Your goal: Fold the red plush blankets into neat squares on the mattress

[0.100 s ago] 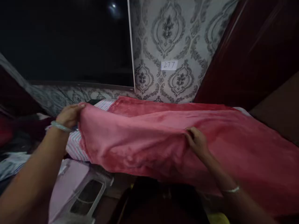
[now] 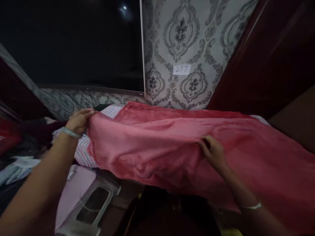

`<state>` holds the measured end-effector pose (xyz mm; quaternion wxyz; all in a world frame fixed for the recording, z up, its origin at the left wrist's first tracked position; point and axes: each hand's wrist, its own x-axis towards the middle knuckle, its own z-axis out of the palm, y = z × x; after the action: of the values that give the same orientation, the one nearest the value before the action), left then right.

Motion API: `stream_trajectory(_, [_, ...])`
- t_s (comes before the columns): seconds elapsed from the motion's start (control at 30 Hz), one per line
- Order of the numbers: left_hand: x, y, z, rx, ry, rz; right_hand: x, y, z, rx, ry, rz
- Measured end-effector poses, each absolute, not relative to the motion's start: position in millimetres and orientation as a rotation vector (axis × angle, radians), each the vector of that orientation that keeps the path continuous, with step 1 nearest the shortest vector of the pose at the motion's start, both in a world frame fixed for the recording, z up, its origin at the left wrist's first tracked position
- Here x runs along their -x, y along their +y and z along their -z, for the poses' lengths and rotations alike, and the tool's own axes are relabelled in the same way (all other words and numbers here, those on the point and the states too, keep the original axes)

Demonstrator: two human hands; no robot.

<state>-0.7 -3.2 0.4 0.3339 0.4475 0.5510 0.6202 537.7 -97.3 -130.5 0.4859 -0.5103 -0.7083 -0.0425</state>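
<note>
A large pink-red plush blanket [image 2: 256,164] spreads across the surface before me, with a fold raised along its middle. At the left end of that fold, my left hand [image 2: 80,121] pinches a corner of the blanket. My right hand [image 2: 213,150] grips the same folded edge near the centre, thumb and fingers pressed together on the fabric. Between the two hands the cloth hangs in soft creases toward me. Beneath its left end shows a striped cloth [image 2: 85,152] in white, pink and grey.
A large dark television screen [image 2: 86,46] stands behind on the left. Patterned wallpaper bears a paper label [image 2: 181,69] reading 277. A dark red panel [image 2: 270,59] rises at right. Lower left are a pale plastic stool [image 2: 103,209], a pink box-like object [image 2: 76,193] and piled clothes [image 2: 18,168].
The whole view has shifted slightly, so things appear a little further right. Both hands keep their hold on the blanket, and the left-hand corner sits marginally lower.
</note>
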Motion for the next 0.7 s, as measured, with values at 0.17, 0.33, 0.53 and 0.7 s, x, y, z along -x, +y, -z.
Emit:
stream_trajectory(0.17, [3.1,-13.9,-2.0,-1.127,1.449,-1.537,-542.1,-95.7,132.9,1.248,-1.715,0.066])
stream_trajectory(0.33, [8.2,-33.1,-6.6,-1.281,1.385,-1.429,-545.5,-91.3,135.9,1.272,-1.729,0.071])
stream_trajectory(0.53, [10.7,-54.2,-11.0,-1.662,1.501,-1.036,-544.6,-87.8,133.9,1.261,-1.713,0.065])
stream_trajectory(0.7, [8.6,-55.5,-13.7,-2.043,2.047,-0.894,-539.1,-85.8,124.7,1.207,-1.688,0.039])
